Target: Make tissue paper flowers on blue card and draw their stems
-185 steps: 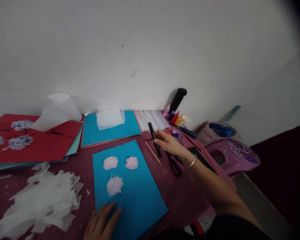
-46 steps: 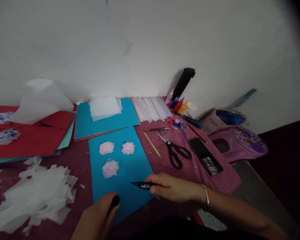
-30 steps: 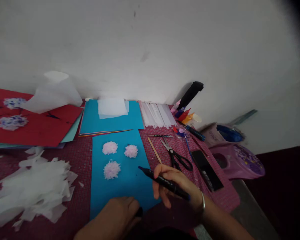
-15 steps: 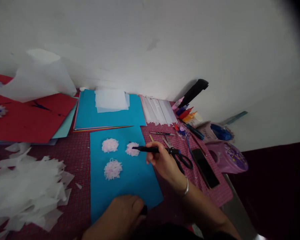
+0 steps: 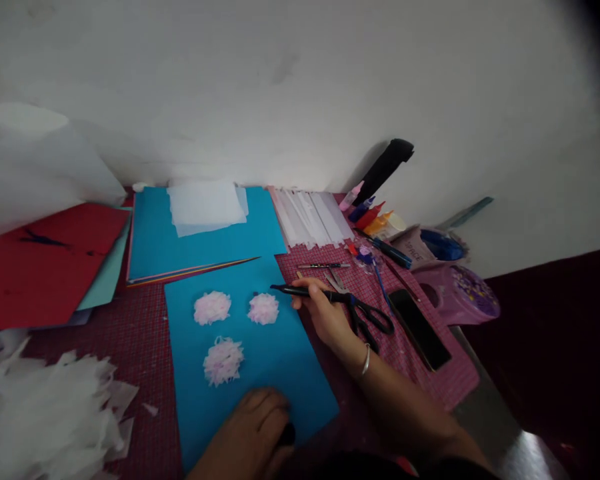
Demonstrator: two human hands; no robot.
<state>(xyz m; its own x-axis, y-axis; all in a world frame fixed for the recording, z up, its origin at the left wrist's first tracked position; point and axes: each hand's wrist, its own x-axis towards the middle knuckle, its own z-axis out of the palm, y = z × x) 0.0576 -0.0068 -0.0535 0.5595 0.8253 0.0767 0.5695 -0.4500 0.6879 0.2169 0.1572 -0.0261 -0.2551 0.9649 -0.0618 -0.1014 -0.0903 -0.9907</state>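
A black marker (image 5: 300, 291) is gripped between the thumb and fingers of my right hand (image 5: 325, 317). Its tip points left, just above the right-hand pinkish-white paper puff (image 5: 263, 309) on the blue sheet (image 5: 280, 373). I cannot tell whether the tip touches the sheet; a small dark spot shows near that puff's top edge. Two more puffs lie on the sheet, an upper left one (image 5: 213, 308) and a lower one (image 5: 223, 361). My left hand (image 5: 255, 427) rests on the sheet's lower part, closed around a small black cap (image 5: 287, 435).
Scissors (image 5: 367, 317) and a phone (image 5: 420, 330) lie to the right. Glue bottles (image 5: 370, 215) and a pink container (image 5: 455, 300) stand beyond. White paper strips (image 5: 313, 220) and stacked blue sheets (image 5: 200, 247) lie behind. Cut white paper (image 5: 55, 413) and red card (image 5: 45, 267) are left.
The marker tip has come off the right-hand puff to a spot above and beside it. My left hand stays on the sheet. The view has shifted slightly.
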